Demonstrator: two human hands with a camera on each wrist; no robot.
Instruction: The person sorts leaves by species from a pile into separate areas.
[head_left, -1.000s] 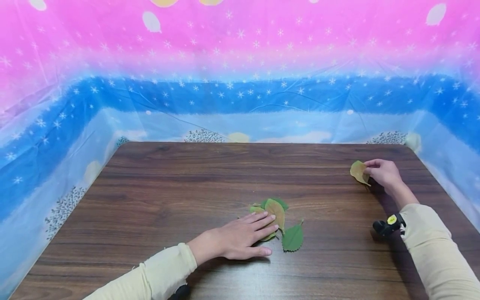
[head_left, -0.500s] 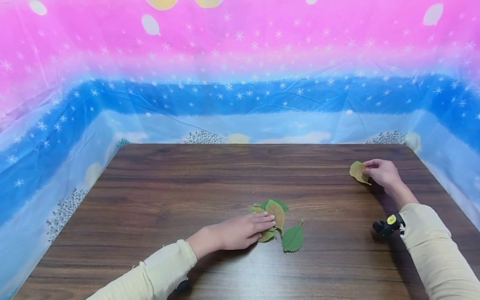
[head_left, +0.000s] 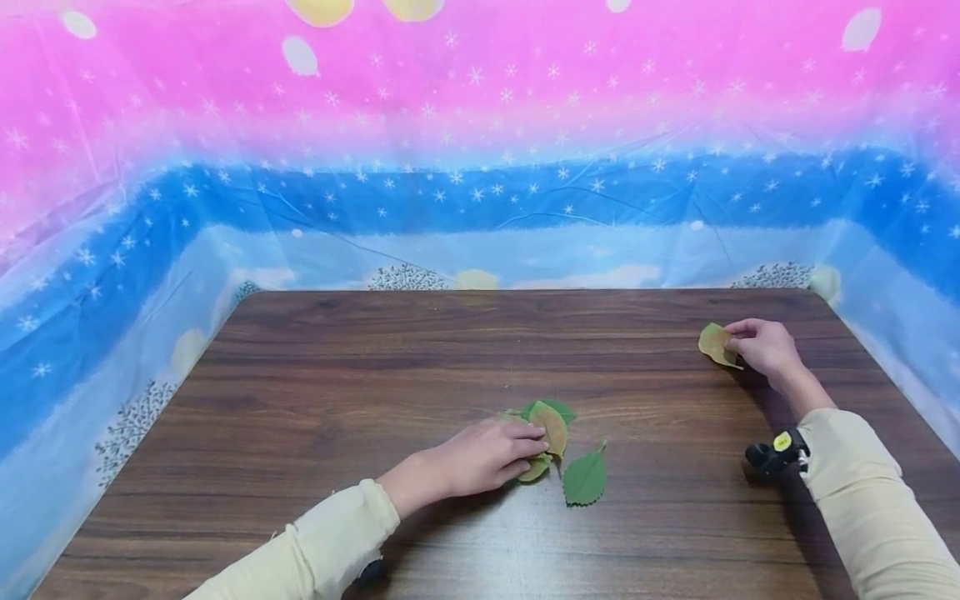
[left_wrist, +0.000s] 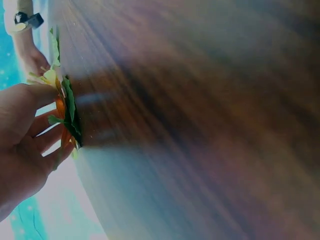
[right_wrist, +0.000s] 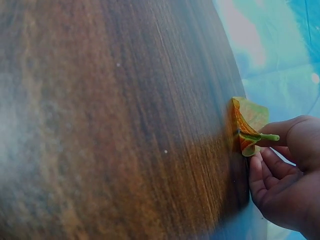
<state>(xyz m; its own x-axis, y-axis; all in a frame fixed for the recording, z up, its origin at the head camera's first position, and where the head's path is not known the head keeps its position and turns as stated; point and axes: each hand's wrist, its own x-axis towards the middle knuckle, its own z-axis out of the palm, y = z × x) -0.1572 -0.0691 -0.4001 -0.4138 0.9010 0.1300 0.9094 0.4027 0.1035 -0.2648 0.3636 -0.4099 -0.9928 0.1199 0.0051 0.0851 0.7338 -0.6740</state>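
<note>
My left hand (head_left: 480, 460) is over a small pile of leaves in the middle of the table, its fingers bent around the leaves and thumb drawn in. A yellow-green leaf (head_left: 553, 427) with a reddish tint lies on top, and part of a green leaf (head_left: 564, 408) shows behind it. In the left wrist view, leaves (left_wrist: 70, 107) stand between my thumb and fingers. Just right of the pile lies a separate green leaf (head_left: 584, 480) with a toothed edge. Toward the far right, my right hand (head_left: 768, 344) pinches a yellowish leaf (right_wrist: 252, 114) by its stem end, at the table surface.
The dark wood table (head_left: 375, 358) has rounded far corners. A pink and blue snowflake cloth (head_left: 480, 196) hangs behind it and along both sides. A black wrist device (head_left: 772, 452) sits on my right sleeve.
My left hand has gone from fingers spread flat on the pile to fingers bent and thumb drawn in. The right hand and its leaf stay in place.
</note>
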